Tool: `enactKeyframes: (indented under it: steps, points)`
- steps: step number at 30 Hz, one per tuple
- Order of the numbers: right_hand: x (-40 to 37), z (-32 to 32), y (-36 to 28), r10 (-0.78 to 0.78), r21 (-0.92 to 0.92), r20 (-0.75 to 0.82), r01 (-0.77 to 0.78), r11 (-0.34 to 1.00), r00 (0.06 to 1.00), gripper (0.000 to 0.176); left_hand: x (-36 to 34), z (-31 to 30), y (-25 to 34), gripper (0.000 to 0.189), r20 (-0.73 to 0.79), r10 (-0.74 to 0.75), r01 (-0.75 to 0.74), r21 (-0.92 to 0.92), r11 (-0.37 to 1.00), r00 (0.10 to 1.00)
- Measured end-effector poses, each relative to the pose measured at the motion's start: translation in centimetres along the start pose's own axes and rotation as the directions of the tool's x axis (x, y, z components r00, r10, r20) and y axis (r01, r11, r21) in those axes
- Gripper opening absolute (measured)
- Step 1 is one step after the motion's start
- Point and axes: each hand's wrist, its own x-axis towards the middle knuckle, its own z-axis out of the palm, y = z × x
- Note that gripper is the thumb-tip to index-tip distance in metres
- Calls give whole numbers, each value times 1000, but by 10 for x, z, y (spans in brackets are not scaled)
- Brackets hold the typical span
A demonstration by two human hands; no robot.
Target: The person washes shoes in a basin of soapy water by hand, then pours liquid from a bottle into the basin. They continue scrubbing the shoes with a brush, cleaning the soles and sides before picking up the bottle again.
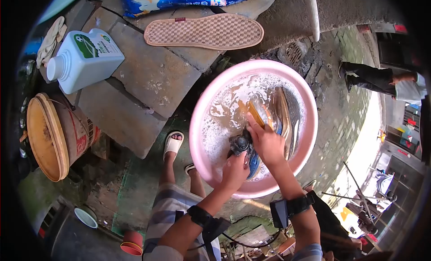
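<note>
A pink basin (197,126) holds sudsy, brownish water. Over it, my left hand (236,171) grips a dark, wet shoe (239,144) with its fingers closed. My right hand (269,144), just to the right, is closed on a yellow brush (256,115), whose far end points up and left; its bristles are hidden. Beneath my right hand part of something blue shows in the water. Another shoe with a brown and white edge (285,113) leans against the basin's right inner side.
A checkered insole (204,31), a light blue bottle (92,59) and a blue packet (179,0) lie on stone slabs (152,77). A yellow-rimmed bucket (47,137) stands at left. A person (381,81) stands at upper right; a red pot (131,243) is at the bottom.
</note>
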Motion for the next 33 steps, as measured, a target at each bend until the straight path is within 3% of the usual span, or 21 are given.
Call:
enactKeyframes:
  steps: [4,6,8,10,13,14,16,17,19,20,21,23,24,25,26,28,30,33]
  points:
    - [-84,-16,15,50,195,101,-69,978,994,44,5,-2,6,21,-51,-29,27,-21,999,998]
    - [-108,-6,22,-51,240,-48,61,969,998,44,10,-11,9,19,101,-240,247,-65,967,965]
    - [-83,-2,18,-12,166,-21,15,986,1000,44,3,-8,6,21,80,-228,236,-114,965,970]
    - [-39,5,17,31,58,-57,-27,998,998,43,2,4,-3,21,-60,-46,43,-50,998,997]
    - [6,9,18,31,-17,-136,-33,999,990,37,5,3,-3,19,-63,-24,22,-39,999,998]
    - [21,19,22,44,19,-237,-40,999,971,37,2,4,-3,17,-52,-32,30,-38,999,998]
    - [30,23,18,116,27,-240,-113,993,964,36,3,-1,-3,15,-45,-53,50,-68,996,998]
    - [22,20,16,124,30,-238,-120,992,963,36,5,-5,-1,15,-43,-71,66,-105,992,997]
    - [-13,10,9,173,140,-93,-159,977,981,39,7,-21,15,16,-32,-115,112,-105,988,993]
    - [-67,24,10,49,184,-174,-16,983,984,43,7,-29,24,17,-19,-161,158,-110,981,987]
    - [-94,21,6,82,231,-72,-64,971,994,47,7,-26,16,32,21,-203,204,-99,974,979]
    - [-130,15,-3,108,354,-62,-79,932,992,48,3,-24,12,32,-24,-209,203,-152,967,978]
    - [-138,13,-4,113,354,-63,-84,932,992,48,4,-24,9,33,-72,-215,197,-201,960,974]
    - [-143,13,-4,96,294,-39,-80,953,995,48,6,-27,6,34,42,-271,274,-184,944,962]
    - [-144,14,-3,76,234,-13,-71,970,997,47,6,-25,5,34,40,-273,275,-183,944,961]
    - [-105,24,6,90,188,-114,-68,980,989,46,6,-28,16,34,51,-345,348,-92,933,937]
    - [-58,28,15,64,155,-211,-32,987,975,44,9,-23,18,27,16,-323,324,-38,945,946]
    - [-6,16,13,161,165,-191,-130,978,968,41,6,-17,14,30,-50,-235,234,-30,972,971]
